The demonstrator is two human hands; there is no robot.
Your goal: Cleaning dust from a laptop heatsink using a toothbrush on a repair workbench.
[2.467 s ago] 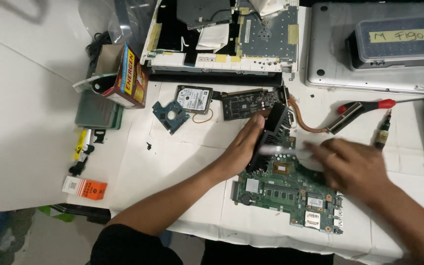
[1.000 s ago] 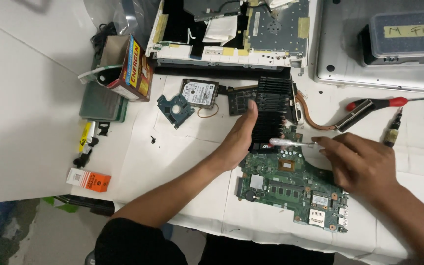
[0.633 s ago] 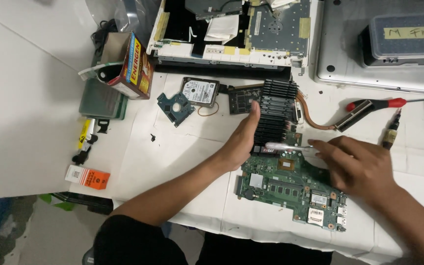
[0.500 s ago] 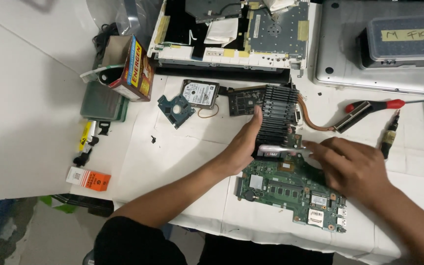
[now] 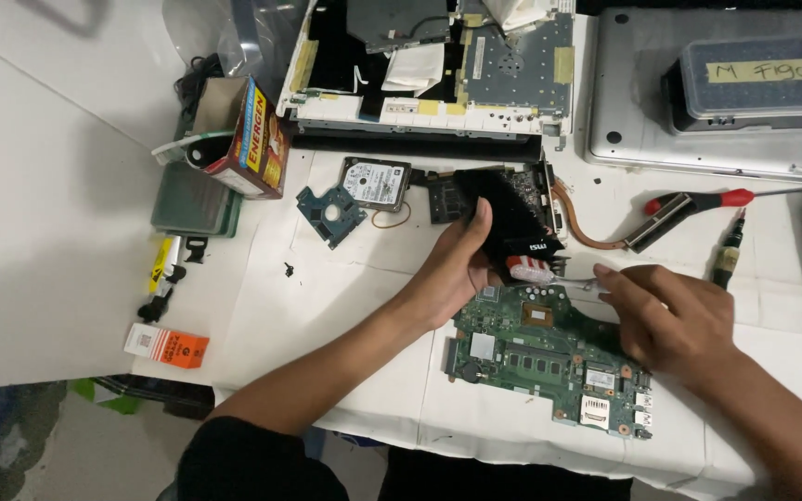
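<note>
Motherboard (image 5: 549, 366) lies bare on the counter (image 5: 327, 306); left hand (image 5: 461, 269) grips the black cooling fan (image 5: 512, 218) at twelve o'clock, right hand (image 5: 675, 315) pinches a white tube (image 5: 545, 271); the open laptop chassis (image 5: 429, 70) awaits refitting.

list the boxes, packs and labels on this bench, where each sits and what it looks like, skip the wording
Open carton: far left, tilted, red and yellow printed side, brown flaps.
Small flat pack: left table edge, white and orange.
Yellow label strip: left, above that pack, beside black clips.
Tape label: pale yellow strip on the clear-lidded case, top right.
Hard drive sticker: white, on the silver drive, centre.
No screen shows.
</note>
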